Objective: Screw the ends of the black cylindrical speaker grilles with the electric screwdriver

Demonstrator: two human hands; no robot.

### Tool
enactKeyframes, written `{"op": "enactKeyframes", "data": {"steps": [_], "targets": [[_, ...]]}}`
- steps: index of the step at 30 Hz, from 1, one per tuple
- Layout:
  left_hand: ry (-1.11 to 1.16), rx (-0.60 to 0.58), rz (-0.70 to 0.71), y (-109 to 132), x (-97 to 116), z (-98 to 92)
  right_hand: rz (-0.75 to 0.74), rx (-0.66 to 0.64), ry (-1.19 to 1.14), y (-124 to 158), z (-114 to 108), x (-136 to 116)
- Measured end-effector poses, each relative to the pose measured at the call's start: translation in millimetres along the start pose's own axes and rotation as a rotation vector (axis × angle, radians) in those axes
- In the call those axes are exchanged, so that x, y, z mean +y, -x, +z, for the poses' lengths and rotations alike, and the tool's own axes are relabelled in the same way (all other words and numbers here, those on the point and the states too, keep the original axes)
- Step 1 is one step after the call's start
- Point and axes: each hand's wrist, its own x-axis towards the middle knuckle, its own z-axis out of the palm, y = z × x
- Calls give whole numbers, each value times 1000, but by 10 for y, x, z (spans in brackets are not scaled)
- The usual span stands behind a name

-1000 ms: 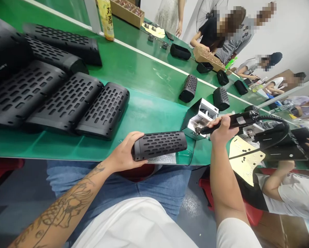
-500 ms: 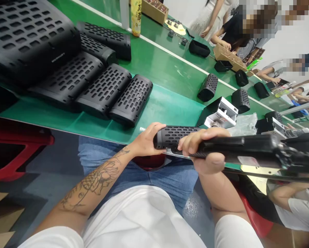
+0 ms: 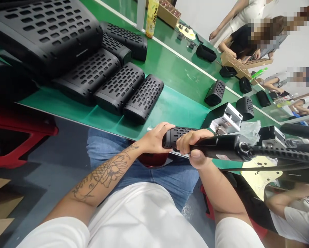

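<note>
My left hand (image 3: 158, 138) is closed around the left end of a black perforated housing (image 3: 181, 131) at the table's front edge. In my right hand (image 3: 194, 144) is a black electric screwdriver (image 3: 219, 147), tilted with its cable end toward the right. Its tip points at the housing's near side, but my fingers hide whether it touches. Part of the housing is covered by my right hand. Left of it on the green mat lie similar perforated housings, the closest one (image 3: 144, 98) lying slanted. Beyond my right hand stands a silver and black screw feeder-like box (image 3: 225, 120).
More black housings (image 3: 215, 93) stand along the green table (image 3: 175, 67). A yellow bottle (image 3: 151, 19) is at the back. Yellow paper with dark dots (image 3: 260, 172) lies at right, beside a co-worker's arm (image 3: 286, 196). A red stool (image 3: 22, 137) is at left. Other people work across the table.
The view has shifted, so the table items sit further right. The screwdriver's rear end now points more toward the camera. Both hands keep their grips.
</note>
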Motion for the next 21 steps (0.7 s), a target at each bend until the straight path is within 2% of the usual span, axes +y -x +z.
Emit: {"op": "enactKeyframes", "data": {"steps": [2, 6, 11, 13, 15, 18, 19, 21], "targets": [[-2, 3, 3, 0, -2, 10, 4, -12, -2, -15, -8, 19], [-15, 0, -20, -5, -18, 17, 59, 59, 25, -55, -12, 35], [-19, -1, -20, -9, -50, -27, 94, 86, 60, 38, 32, 121], [-60, 47, -21, 34, -15, 18, 84, 111, 71, 69, 44, 93], [-157, 168, -56, 145, 86, 150, 65, 175, 66, 58, -25, -19], [-331, 399, -136, 468, 364, 485, -35, 420, 161, -35, -408, -291], [-366, 438, -139, 604, 474, 605, -79, 535, 241, -75, -615, -375], [-392, 406, -110, 856, 680, 805, -134, 744, 435, -140, -1106, -479]]}}
